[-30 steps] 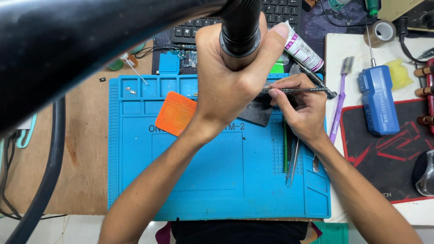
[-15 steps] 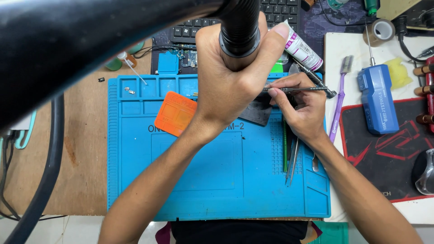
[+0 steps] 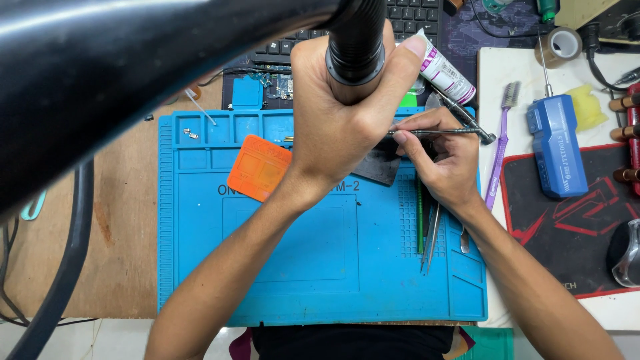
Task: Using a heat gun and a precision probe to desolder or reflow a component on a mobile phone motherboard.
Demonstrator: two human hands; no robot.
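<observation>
An electronics repair workshop — a blue silicone repair mat (image 3: 320, 267), tweezers (image 3: 432, 237), a blue electric screwdriver (image 3: 555, 147) and a bare circuit board (image 3: 280, 85) on the desk.

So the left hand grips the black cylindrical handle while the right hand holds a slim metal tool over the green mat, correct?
Not quite: the mat is blue, not green, as the head view shows. The rest holds: the left hand grips the black cylindrical handle, and the right hand holds the slim metal tool over it.
</observation>
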